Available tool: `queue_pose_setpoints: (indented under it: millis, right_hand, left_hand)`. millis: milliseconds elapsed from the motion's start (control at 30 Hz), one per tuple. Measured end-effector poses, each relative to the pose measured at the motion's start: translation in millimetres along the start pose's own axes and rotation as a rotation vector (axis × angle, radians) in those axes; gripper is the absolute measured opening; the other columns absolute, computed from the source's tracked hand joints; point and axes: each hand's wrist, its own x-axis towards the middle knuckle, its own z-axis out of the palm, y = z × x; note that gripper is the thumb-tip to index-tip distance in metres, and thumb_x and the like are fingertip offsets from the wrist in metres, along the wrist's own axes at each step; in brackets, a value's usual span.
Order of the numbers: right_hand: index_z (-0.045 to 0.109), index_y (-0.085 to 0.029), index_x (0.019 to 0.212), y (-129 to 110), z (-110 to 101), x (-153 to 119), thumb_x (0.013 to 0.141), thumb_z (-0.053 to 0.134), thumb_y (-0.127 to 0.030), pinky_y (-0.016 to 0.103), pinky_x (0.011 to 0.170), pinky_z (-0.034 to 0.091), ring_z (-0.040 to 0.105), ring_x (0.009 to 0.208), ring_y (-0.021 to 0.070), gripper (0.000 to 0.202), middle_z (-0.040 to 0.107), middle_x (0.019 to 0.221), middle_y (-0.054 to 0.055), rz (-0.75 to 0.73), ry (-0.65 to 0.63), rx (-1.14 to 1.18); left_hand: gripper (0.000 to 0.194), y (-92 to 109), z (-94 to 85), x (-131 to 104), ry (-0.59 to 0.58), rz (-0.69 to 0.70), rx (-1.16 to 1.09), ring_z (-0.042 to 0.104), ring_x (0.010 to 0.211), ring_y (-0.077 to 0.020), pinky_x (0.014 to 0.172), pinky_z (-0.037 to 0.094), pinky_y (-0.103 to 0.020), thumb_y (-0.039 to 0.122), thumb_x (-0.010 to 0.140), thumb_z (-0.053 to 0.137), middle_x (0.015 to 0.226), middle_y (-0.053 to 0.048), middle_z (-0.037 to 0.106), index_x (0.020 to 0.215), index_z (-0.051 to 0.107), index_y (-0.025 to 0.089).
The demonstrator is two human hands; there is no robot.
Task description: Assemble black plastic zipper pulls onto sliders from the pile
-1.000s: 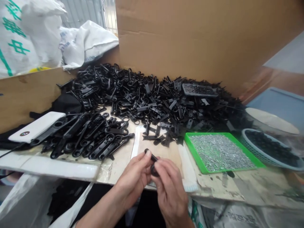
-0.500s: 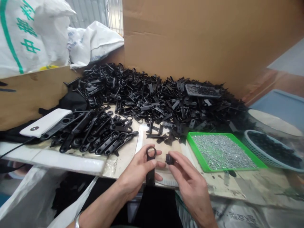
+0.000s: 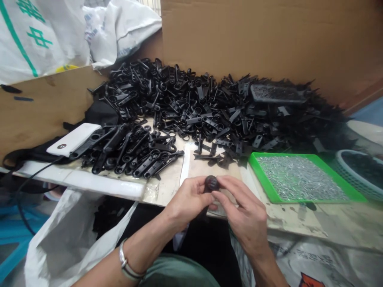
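My left hand (image 3: 191, 201) is closed around a black plastic arm with a ring at its end; fingers and thumb hide most of it. At the ring sits a small round ribbed black cap (image 3: 212, 183). My right hand (image 3: 242, 207) pinches this cap between thumb and fingers, and both hands touch there. Whether the cap is fully inside the ring I cannot tell. Left of the hands, several similar black arms (image 3: 149, 162) lie in a row on the table. Beyond the hands are loose flat black pieces (image 3: 209, 157).
Right of my hands stands a green tray (image 3: 271, 195) of small metal pins. A large heap of black parts (image 3: 191, 107) backs onto cardboard (image 3: 254, 36). A white power bank (image 3: 73, 139) with a cable lies left. A basket (image 3: 344, 167) stands far right; an open white sack (image 3: 54, 243) is below.
My hands have come together. The cap, held apart from the arm's ring before, is now at the ring. The view has shifted, so the table appears higher and further right.
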Motion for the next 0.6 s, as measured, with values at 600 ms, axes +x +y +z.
queue_pose_setpoints:
  millis: [600]
  right_hand:
    - [0.067,-0.020,0.116,-1.8,-4.2,1.5,0.089,0.058,-0.011,0.026,0.090,0.053,0.062,0.103,0.0165,0.030,0.063,0.113,0.007,-0.010,-0.087,0.061]
  left_hand:
    - [0.033,5.3,-10.5,-12.7,-0.110,0.263,0.641,0.060,0.088,-0.0170,0.079,0.047,-0.027,0.021,0.091,0.046,0.100,-0.004,0.064,0.124,0.051,0.021]
